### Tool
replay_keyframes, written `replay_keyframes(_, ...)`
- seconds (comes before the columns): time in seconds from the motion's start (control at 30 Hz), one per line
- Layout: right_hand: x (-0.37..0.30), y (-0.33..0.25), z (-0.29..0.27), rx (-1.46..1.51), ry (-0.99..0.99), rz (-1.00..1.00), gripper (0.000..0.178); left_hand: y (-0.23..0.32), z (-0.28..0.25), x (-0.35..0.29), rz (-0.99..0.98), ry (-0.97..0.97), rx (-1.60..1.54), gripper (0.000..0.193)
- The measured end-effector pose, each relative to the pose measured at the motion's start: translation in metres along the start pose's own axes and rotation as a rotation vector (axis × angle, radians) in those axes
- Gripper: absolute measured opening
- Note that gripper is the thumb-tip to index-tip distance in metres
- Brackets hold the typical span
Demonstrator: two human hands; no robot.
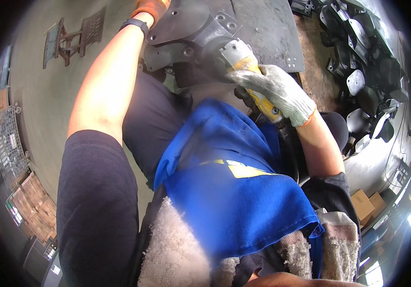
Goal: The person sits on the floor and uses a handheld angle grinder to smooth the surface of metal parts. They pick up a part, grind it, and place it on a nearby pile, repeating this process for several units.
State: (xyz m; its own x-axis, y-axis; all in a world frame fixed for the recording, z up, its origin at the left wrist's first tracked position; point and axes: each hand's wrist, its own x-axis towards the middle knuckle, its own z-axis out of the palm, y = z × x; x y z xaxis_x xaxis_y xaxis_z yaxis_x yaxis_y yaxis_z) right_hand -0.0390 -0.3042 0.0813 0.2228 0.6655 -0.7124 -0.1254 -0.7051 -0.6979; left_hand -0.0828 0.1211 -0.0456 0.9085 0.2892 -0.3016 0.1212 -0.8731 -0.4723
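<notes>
My right hand (279, 91), in a whitish knitted glove, is wrapped round the body of a yellow angle grinder (262, 103). The grinder's grey head (234, 50) points up and left, its disc blurred against the edge of a dark metal part. That part is a flat grey metal piece with rounded plates (179, 21) and bolt holes, lying at the near edge of the dark worktop (267, 36). My left hand (153, 8), in an orange glove, is at the far left of this piece. The frame's upper edge cuts off its fingers, so its grip is hidden.
A heap of similar dark metal parts (358, 76) lies to the right. On the floor at far left are a metal stand (71, 40), a wire cage cart (9, 143) and wooden boards (33, 205). Cardboard boxes (362, 204) stand at lower right. A blue apron (244, 205) covers my lap.
</notes>
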Motion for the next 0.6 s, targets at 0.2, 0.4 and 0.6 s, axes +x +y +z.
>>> replay_keyframes(0.2, 0.006, 0.005, 0.001, 0.060, -0.024, -0.040, 0.045, 0.000, 0.002, -0.001, -0.006, 0.016, -0.016, 0.033)
replay_keyframes(0.4, -0.001, 0.015, -0.005, -0.037, 0.012, -0.091, 0.048, 0.000, 0.005, -0.002, -0.015, 0.026, -0.029, 0.033)
replay_keyframes(0.6, -0.009, 0.002, -0.005, 0.155, 0.002, -0.029, 0.045, 0.000, 0.009, -0.002, -0.022, 0.037, -0.039, 0.033)
